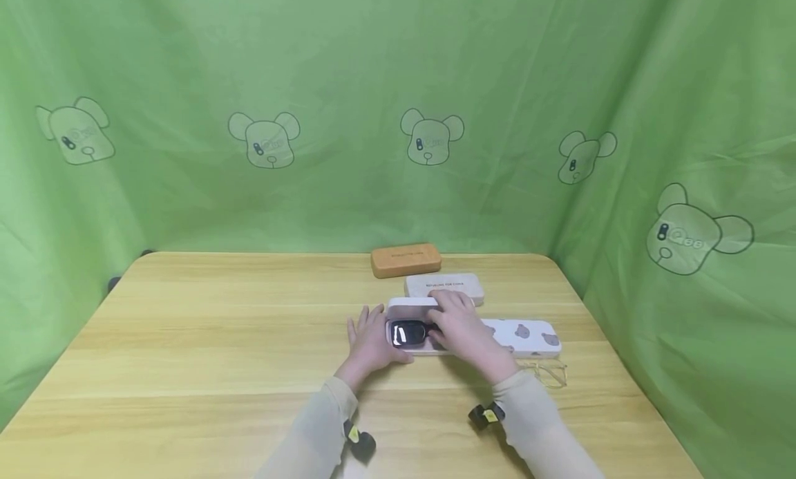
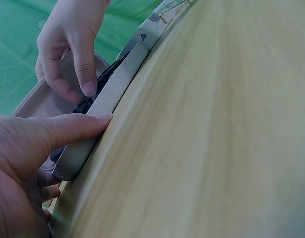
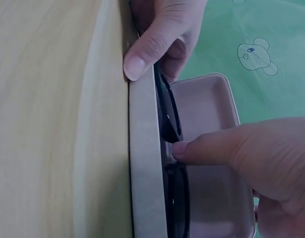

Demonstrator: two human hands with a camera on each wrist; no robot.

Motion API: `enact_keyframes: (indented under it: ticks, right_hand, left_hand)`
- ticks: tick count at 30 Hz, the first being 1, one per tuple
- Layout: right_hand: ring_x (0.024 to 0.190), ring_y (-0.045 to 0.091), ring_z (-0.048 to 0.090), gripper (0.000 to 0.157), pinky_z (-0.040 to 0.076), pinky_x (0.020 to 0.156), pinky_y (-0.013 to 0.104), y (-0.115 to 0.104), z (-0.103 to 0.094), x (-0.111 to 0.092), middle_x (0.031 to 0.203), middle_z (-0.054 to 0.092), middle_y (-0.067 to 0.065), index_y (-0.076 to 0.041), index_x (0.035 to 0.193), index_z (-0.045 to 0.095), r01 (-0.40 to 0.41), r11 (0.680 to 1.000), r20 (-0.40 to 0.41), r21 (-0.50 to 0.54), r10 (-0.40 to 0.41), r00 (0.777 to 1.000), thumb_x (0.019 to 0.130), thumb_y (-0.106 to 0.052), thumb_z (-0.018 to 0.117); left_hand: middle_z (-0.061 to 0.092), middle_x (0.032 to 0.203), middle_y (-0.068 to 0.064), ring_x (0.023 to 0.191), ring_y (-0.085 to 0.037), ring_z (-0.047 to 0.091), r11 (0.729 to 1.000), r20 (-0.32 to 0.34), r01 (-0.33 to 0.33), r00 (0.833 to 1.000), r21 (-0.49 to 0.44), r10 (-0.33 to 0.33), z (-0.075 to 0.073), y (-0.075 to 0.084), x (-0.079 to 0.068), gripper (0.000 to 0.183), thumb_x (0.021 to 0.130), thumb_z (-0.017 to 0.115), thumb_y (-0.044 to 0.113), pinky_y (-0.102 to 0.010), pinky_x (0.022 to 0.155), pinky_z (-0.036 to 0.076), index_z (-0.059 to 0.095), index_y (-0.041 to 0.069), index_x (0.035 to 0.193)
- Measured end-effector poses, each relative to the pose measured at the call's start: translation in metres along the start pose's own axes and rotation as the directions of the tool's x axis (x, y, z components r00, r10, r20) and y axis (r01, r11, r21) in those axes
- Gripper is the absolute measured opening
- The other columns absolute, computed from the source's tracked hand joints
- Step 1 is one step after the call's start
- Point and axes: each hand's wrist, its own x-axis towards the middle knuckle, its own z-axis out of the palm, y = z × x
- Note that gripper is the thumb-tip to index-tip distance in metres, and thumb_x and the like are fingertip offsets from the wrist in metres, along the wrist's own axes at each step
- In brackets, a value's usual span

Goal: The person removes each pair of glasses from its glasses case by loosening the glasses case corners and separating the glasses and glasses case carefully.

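Observation:
An open glasses case (image 1: 404, 302) with a pale outside and a pinkish lining stands in front of me, its lid tipped back. Dark sunglasses (image 1: 407, 333) lie in its lower half. My left hand (image 1: 373, 344) grips the case's left end, thumb along the front wall (image 3: 147, 148). Over the right half is my right hand (image 1: 463, 330). Its thumb and a bent finger come together at the bridge of the sunglasses, while other fingers reach over the lid's upper edge. Its palm hides the right lens in the head view.
Just right of the open case lies a long white case (image 1: 524, 331) with bear prints. Thin gold-framed eyeglasses (image 1: 553, 374) rest in front of it. Behind are a pale lettered case (image 1: 457, 285) and an orange-brown case (image 1: 405, 260) near the table's back edge. Green curtains (image 1: 348, 64) surround the table.

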Motion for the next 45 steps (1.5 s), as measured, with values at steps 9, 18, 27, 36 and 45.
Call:
enact_keyframes:
  ticks: [9,18,27,36,45]
  right_hand:
    - [0.125,0.034,0.050,0.018,0.035,0.110,0.057,-0.003,0.003,0.002,0.131,0.056,0.014,-0.013,0.088,0.072,-0.031,1.000,-0.006,-0.001,0.031,1.000,0.075,-0.019,0.082]
    - [0.125,0.034,0.050,0.016,0.034,0.110,0.057,-0.003,0.002,0.002,0.129,0.057,0.012,-0.015,0.086,0.071,-0.031,0.999,-0.008,0.037,0.032,0.999,0.074,-0.019,0.081]
    - [0.123,0.034,0.051,0.015,0.035,0.108,0.056,-0.001,0.002,0.003,0.127,0.058,0.012,-0.016,0.078,0.068,-0.027,0.997,-0.021,0.068,0.028,0.999,0.072,-0.017,0.081]
    - [0.127,0.035,0.049,0.015,0.034,0.110,0.056,0.000,-0.001,0.002,0.133,0.056,0.015,-0.016,0.079,0.067,-0.034,0.995,0.003,0.089,0.034,0.999,0.073,-0.019,0.081]
    - [0.132,0.042,0.046,0.015,0.033,0.112,0.061,0.003,-0.007,0.000,0.140,0.052,0.022,-0.015,0.080,0.066,-0.034,0.990,0.010,0.139,0.033,0.999,0.073,-0.018,0.080]
  left_hand:
    - [0.036,0.156,-0.014,0.149,-0.041,0.017,1.000,-0.005,-0.003,1.000,-0.013,0.003,0.000,-0.001,0.000,0.109,0.054,0.093,0.038,-0.065,0.119,-0.003,0.042,0.005,0.144]
    - [0.036,0.156,-0.014,0.149,-0.041,0.016,1.000,-0.007,0.004,1.000,-0.010,-0.004,0.001,-0.001,0.001,0.107,0.054,0.093,0.037,-0.065,0.119,-0.003,0.043,0.005,0.144]
    - [0.036,0.156,-0.014,0.149,-0.041,0.016,1.000,-0.003,0.005,1.000,-0.016,-0.005,0.000,-0.001,0.001,0.106,0.054,0.092,0.038,-0.065,0.119,-0.004,0.044,0.005,0.143]
    - [0.035,0.156,-0.013,0.150,-0.040,0.016,1.000,0.003,0.010,1.000,0.003,-0.010,0.001,-0.001,0.001,0.109,0.055,0.092,0.039,-0.064,0.120,-0.003,0.041,0.002,0.144]
    - [0.035,0.156,-0.014,0.150,-0.040,0.016,1.000,0.008,0.008,1.000,-0.007,-0.008,0.000,0.000,0.000,0.109,0.055,0.092,0.039,-0.064,0.120,-0.003,0.040,0.000,0.144]
